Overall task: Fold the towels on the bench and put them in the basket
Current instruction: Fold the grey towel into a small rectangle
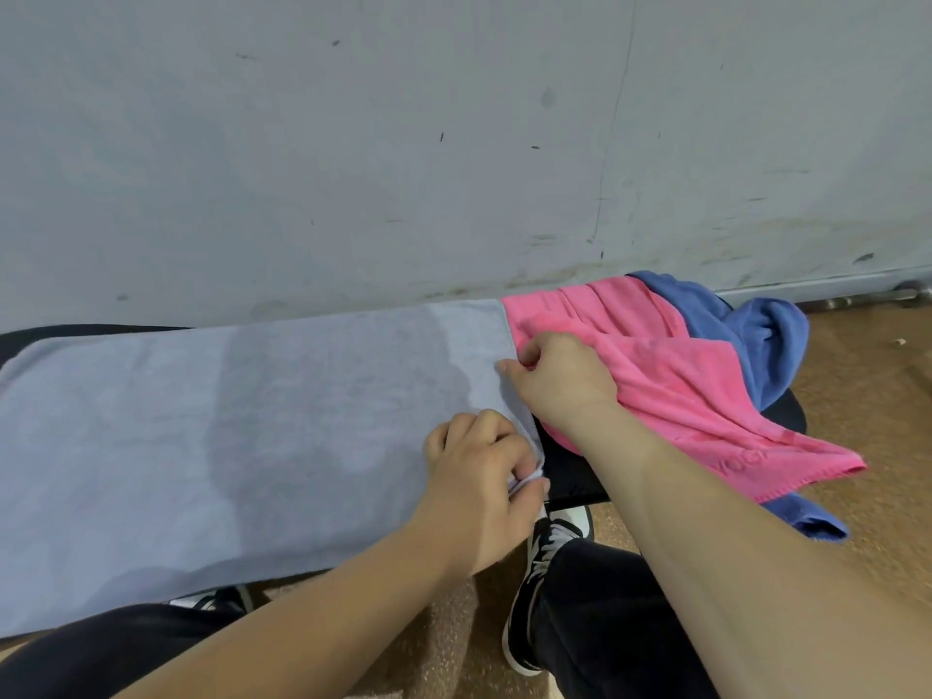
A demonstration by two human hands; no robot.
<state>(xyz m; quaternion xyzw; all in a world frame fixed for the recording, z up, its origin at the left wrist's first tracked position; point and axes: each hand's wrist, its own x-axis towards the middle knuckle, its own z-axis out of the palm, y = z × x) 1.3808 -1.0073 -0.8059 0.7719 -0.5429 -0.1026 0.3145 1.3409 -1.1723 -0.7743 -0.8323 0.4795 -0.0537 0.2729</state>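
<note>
A pale grey-blue towel (pixel 242 436) lies spread flat along the black bench (pixel 575 471), covering most of it. My left hand (pixel 479 491) pinches the towel's near right corner. My right hand (pixel 560 380) pinches the same right edge farther back, by the wall. A crumpled pink towel (pixel 671 391) lies just right of my right hand on the bench's right end. Beneath and behind it a blue towel (pixel 761 340) is bunched up, with one end hanging off the bench. No basket is in view.
A scuffed grey wall (pixel 454 143) runs right behind the bench. Brown floor (pixel 867 396) shows to the right and below. My legs in dark trousers and black-and-white sneakers (pixel 544 552) stand against the bench's front edge.
</note>
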